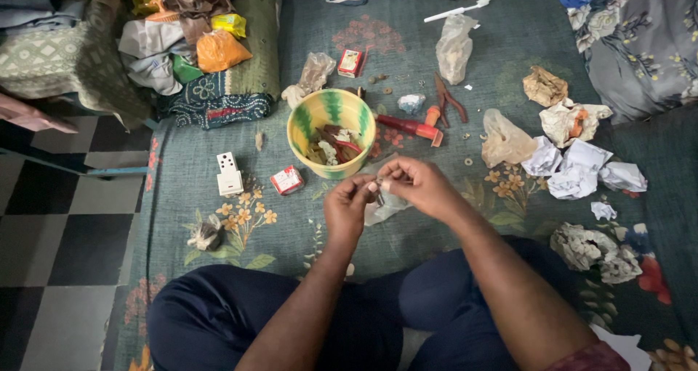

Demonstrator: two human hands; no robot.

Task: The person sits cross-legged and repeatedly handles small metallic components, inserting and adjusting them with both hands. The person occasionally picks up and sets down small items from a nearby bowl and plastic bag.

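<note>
Both hands pinch one tiny part just in front of the lap.

The left hand (347, 205) and right hand (416, 186) meet fingertip to fingertip, each closed on a small part (379, 187) too little to identify. Best done, I judge, low over the clear bag (384, 205) beneath, the bowl (331, 109) just beyond the knuckles.

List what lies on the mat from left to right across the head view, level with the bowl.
White plug adapter → small red and white box → yellow and green bowl → red-handled tool → clear plastic bag → crumpled white papers.
</note>
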